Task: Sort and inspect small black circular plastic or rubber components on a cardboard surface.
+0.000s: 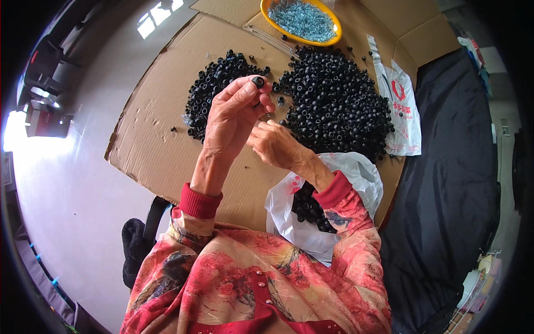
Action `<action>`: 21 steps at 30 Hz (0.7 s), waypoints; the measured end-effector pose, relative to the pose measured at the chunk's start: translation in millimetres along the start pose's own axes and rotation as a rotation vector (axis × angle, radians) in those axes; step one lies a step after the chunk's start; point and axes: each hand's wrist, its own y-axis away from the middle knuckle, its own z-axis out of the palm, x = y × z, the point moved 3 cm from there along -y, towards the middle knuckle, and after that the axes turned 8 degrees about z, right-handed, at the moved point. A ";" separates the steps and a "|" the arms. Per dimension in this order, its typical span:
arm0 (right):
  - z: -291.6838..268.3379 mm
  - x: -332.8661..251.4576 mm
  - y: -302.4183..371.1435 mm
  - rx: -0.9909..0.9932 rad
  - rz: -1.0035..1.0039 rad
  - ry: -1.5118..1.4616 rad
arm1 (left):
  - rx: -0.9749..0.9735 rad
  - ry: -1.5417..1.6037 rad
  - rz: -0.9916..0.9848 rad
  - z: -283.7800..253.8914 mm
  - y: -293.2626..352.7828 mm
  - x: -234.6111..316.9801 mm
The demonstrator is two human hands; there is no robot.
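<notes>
My left hand [227, 119] is raised over the cardboard, with a small round black plastic piece [258, 82] pinched between thumb and fingertips. A hole shows in the piece's face. Another dark bit sits by the lower fingers of that hand. Just below and to the right, my right hand [276, 146] is closed, its fingertips together near a tiny pale glinting bit [269, 115]. What it grips is too small to make out. Behind my hands lie a smaller heap of black pieces [208, 83] on the left and a larger heap of black pieces [339, 100] on the right.
A yellow bowl [337, 38] of small shiny bluish-silver parts stands at the far edge. Beneath my right forearm, a white plastic bag [359, 172] gapes around more black pieces. Another flat white bag [401, 111] lies at right on the cardboard sheet [147, 122]. Black cloth [445, 167] hangs beyond.
</notes>
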 end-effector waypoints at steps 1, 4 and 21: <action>1.0 2.2 0.7 -0.041 0.050 -0.024 | -0.015 -0.009 0.002 -1.9 -1.6 -0.7; -9.9 8.4 0.1 -0.031 0.134 -0.144 | -0.021 0.000 0.003 -0.3 -1.3 -1.3; -138.3 16.2 8.3 0.592 0.295 -0.792 | -0.063 0.089 -0.169 35.9 12.4 -18.9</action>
